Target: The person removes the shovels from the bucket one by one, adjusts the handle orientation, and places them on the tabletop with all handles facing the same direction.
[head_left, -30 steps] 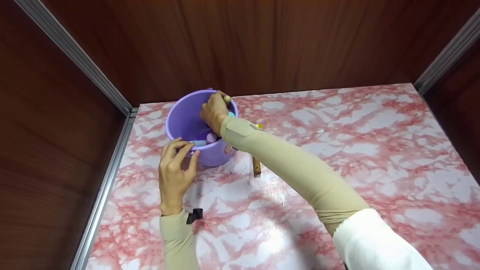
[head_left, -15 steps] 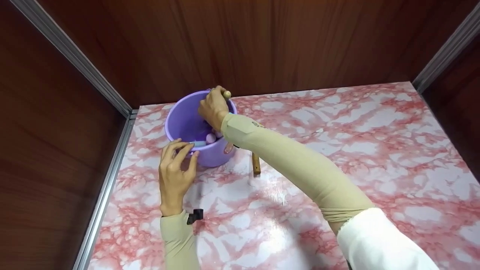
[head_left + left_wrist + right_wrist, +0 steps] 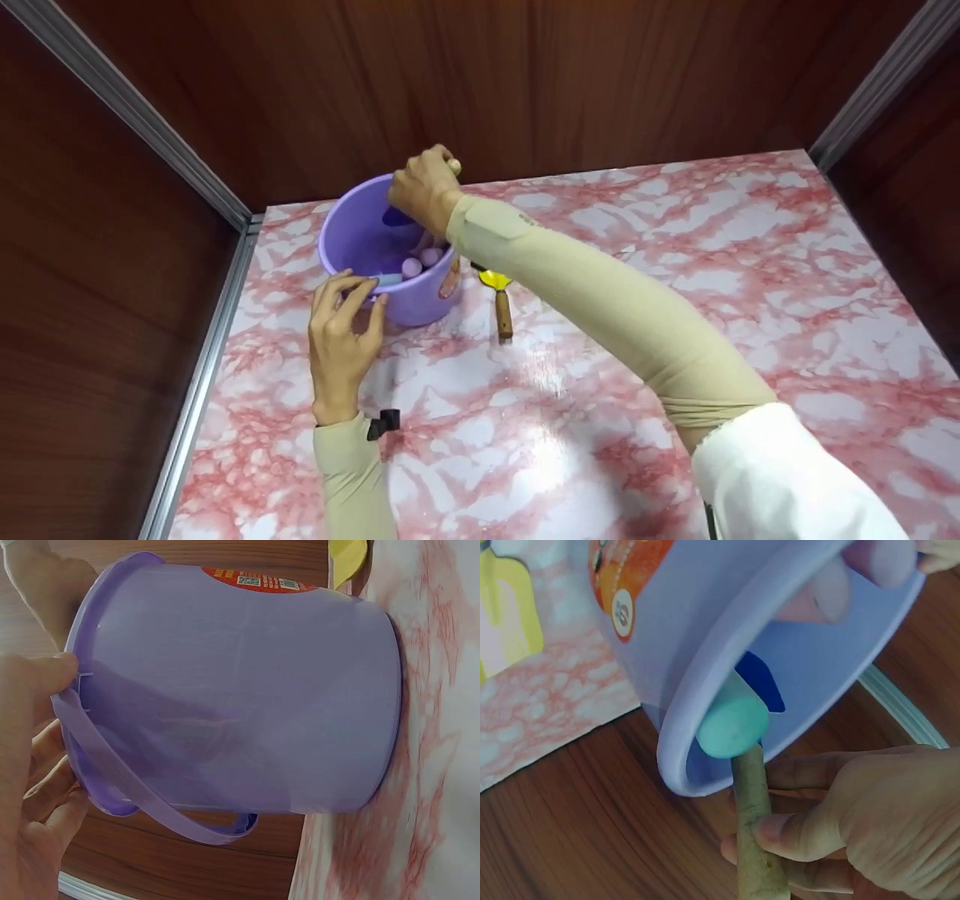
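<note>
A purple bucket (image 3: 420, 304) stands upright near the back left of the table. My left hand (image 3: 341, 341) pinches its near rim between thumb and fingers; in the left wrist view the bucket's handle hangs beside the thumb. Over the far right rim, my right hand (image 3: 426, 184) grips a wooden handle (image 3: 754, 829). That handle belongs to a garden tool with a dark blue blade (image 3: 761, 681), which reaches down into the bucket and is partly hidden. Inside the bucket are pinkish-purple round-ended pieces (image 3: 412, 268), a light blue one (image 3: 388, 279) and a teal one (image 3: 733, 726).
A small yellow trowel (image 3: 503, 311) with a wooden handle lies on the marbled pink-and-white table (image 3: 637, 262), right of the bucket. Dark wood panels (image 3: 525, 82) with metal edge strips enclose the back and both sides.
My right hand has risen slightly with the wooden-handled tool, and the blue blade now shows below the fingers. The yellow trowel is less covered by the forearm. My left hand keeps to the rim.
</note>
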